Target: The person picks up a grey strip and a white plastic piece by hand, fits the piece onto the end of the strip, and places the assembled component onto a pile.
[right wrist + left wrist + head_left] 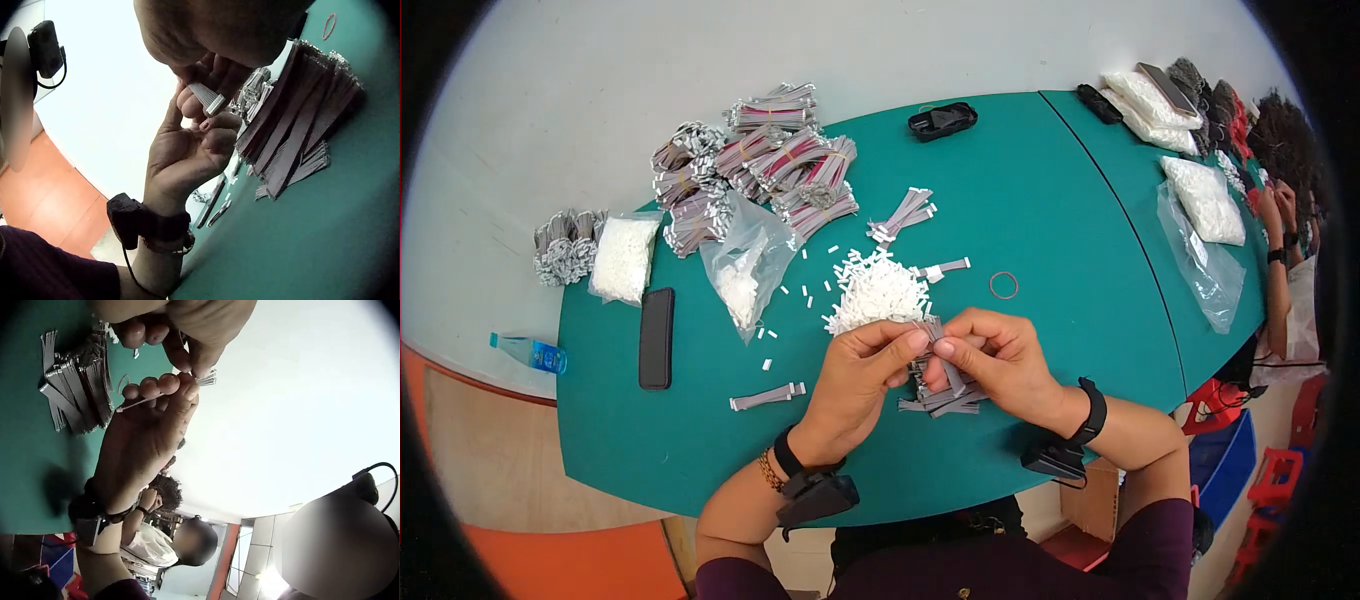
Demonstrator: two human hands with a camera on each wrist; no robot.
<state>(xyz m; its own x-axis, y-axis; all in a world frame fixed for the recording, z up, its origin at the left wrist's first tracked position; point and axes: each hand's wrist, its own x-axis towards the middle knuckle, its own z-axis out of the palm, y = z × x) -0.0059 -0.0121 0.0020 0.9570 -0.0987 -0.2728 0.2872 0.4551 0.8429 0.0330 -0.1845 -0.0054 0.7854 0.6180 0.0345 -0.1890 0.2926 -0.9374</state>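
My left hand (850,385) and right hand (1010,370) meet over the near middle of the table, fingertips close together. Between them they pinch the end of a grey ribbon cable (951,376). Its other end, with a pale connector (215,104), shows below the fingers in the right wrist view. Curled fingers hide the end being worked on. Just beneath the hands lies a pile of ribbon cables (290,125). A heap of small white connector pieces (878,290) sits right beyond the left hand.
Bundled ribbon cables (785,160) are stacked at the back left, near an open plastic bag (745,255) of white pieces. A phone (656,338) and a water bottle (530,352) lie on the left. A red rubber band (1003,286) lies right of the heap. Another person sits at right.
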